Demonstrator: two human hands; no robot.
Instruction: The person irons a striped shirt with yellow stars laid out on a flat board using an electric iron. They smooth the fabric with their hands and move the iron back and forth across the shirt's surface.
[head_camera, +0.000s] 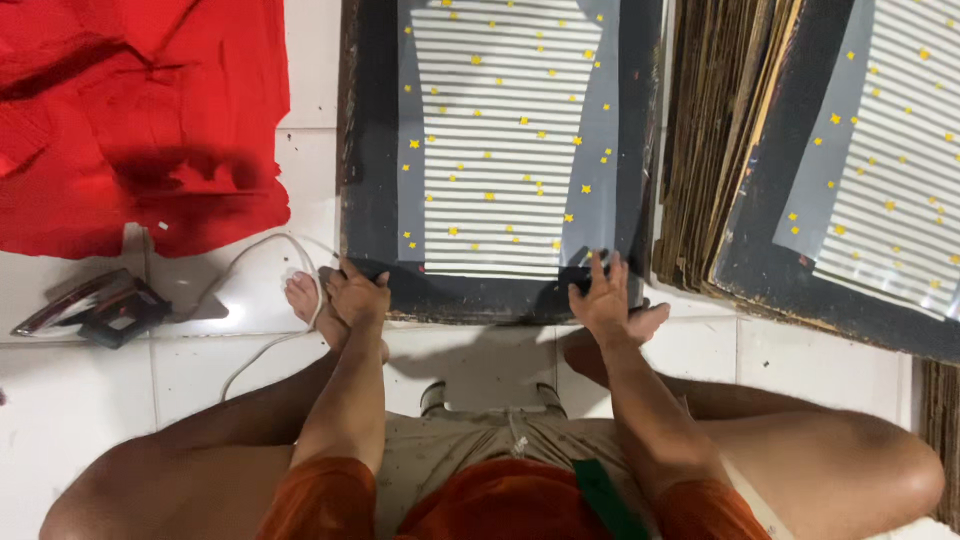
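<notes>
From the head camera I look straight down at a dark board (500, 290) lying on the white tiled floor (80, 400), with a striped transfer sheet (505, 140) dotted with small yellow stars laid flat on top of it. Both of my hands sit on the board's near edge. The left hand (357, 297) is curled over the near-left corner, fingers wrapped on the rim. The right hand (603, 295) rests at the near-right corner with fingers spread and pressing flat on the sheet's lower edge; it pins rather than grips.

I judge the step in hand to be squaring or steadying the sheet on the board. The next move, as I read it, calls for even pressure at both corners so the film stays flat and does not skate sideways.

The sheet's long axis runs away from me, toward the top of the view, and its stripes lie crosswise, left to right. Its near edge sits just inside the board's near rim.

To the right a second board (770, 230) with a similar starred sheet lies tilted on a stack of cardboard (700, 150). At the left are a red cloth (140, 110) and a clothes iron (95, 305) with a white cord (255, 250), well apart from the board.
</notes>
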